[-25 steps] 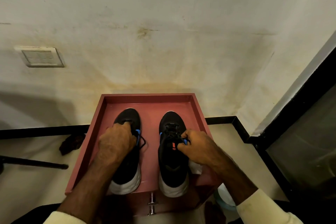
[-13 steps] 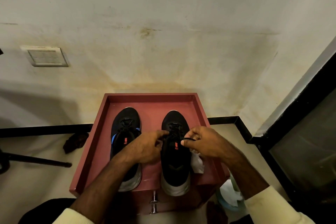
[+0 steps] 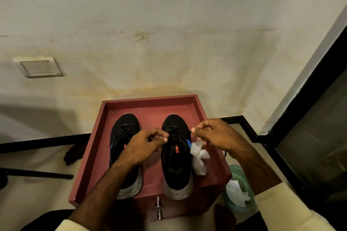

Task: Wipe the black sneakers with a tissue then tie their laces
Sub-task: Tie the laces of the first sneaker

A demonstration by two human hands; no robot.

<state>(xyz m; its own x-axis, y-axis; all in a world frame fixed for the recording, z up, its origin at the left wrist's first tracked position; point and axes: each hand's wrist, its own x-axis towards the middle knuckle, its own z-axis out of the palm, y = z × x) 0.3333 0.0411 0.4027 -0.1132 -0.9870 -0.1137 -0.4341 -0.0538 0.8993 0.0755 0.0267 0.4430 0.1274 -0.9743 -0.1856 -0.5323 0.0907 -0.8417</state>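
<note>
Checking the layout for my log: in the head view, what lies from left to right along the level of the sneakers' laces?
Dark cloth → left sneaker → left hand → right sneaker → tissue → right hand.

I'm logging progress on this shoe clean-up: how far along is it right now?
Wiping looks finished: a crumpled tissue lies on the red tray beside the right sneaker. In hand: the left hand and right hand each pinch a lace end of that sneaker, pulled apart, no knot visible. The left sneaker has its laces gathered, but whether tied I cannot tell.
</note>
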